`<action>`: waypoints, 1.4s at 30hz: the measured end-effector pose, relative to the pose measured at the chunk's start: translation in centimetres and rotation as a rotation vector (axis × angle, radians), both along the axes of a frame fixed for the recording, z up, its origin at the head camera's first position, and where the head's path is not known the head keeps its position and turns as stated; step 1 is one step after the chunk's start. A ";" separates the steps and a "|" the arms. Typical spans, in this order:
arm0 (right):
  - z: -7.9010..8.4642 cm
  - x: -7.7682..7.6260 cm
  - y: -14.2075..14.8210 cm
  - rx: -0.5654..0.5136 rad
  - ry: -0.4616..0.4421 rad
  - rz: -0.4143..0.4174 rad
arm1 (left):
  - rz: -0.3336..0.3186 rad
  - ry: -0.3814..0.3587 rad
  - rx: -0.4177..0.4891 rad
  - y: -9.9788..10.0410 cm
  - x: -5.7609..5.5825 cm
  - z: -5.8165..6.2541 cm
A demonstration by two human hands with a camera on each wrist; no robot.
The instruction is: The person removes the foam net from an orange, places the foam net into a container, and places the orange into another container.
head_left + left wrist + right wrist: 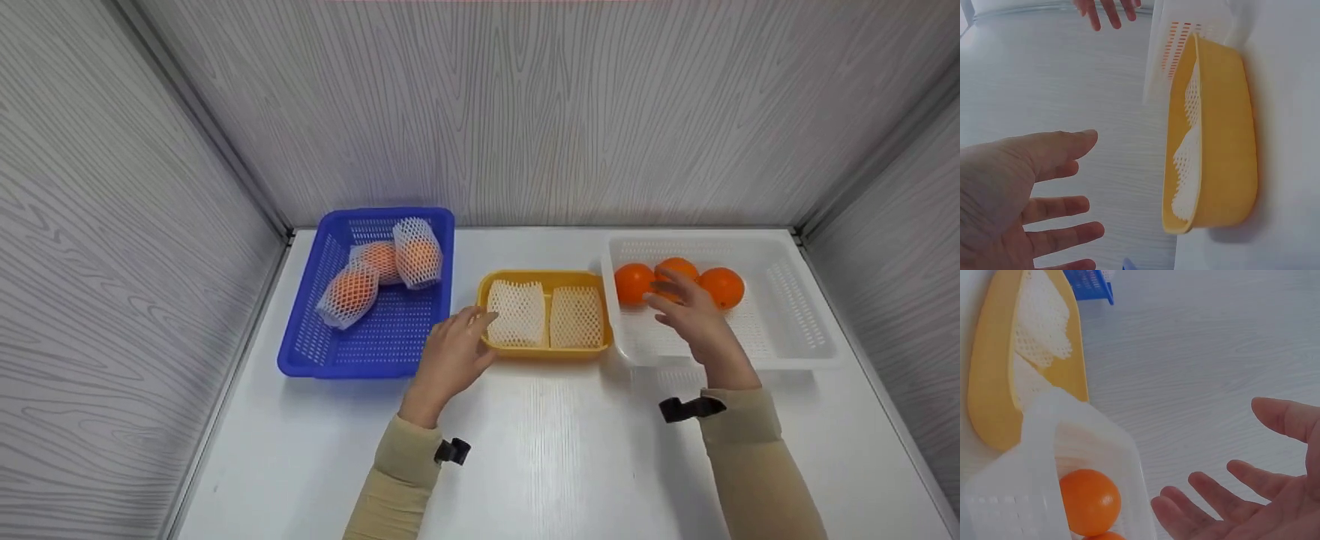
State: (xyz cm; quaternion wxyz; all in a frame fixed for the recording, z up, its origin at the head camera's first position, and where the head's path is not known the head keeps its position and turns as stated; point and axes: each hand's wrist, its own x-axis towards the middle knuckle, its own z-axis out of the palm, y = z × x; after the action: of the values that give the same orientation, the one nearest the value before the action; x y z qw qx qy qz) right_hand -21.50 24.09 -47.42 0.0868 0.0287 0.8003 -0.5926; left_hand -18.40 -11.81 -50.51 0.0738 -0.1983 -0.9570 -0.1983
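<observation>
My left hand is held over the left end of a yellow tray, its fingers apart and nothing in them. White foam net sleeves lie flat in two stacks inside that tray. Above the white basket hovers my right hand, fingers spread and holding nothing. Three bare oranges sit near that basket's left and back; the right hand partly hides the middle one. In the right wrist view an orange shows clear of the fingers.
To the left stands a blue basket with three oranges in foam nets. All the containers stand on a white table. Wood-grain panels close in the back and both sides.
</observation>
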 end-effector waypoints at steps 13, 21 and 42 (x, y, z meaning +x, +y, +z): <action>-2.3 1.1 -4.3 -0.036 -0.013 0.106 | 0.202 -0.110 0.099 -5.5 -0.3 -0.4; -3.5 1.8 -6.8 -0.103 -0.025 0.169 | 0.283 -0.180 0.137 -8.4 -0.7 -0.5; -6.9 3.9 -14.9 -0.165 -0.048 0.322 | 0.347 -0.232 0.164 -13.8 -4.3 1.3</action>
State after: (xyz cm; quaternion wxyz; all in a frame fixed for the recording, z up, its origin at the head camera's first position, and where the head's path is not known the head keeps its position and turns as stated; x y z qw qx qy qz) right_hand -17.63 9.19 -54.28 0.2018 -0.0929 0.7408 -0.6339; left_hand -22.74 -25.63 -49.25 0.0123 0.0002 -0.9595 -0.2814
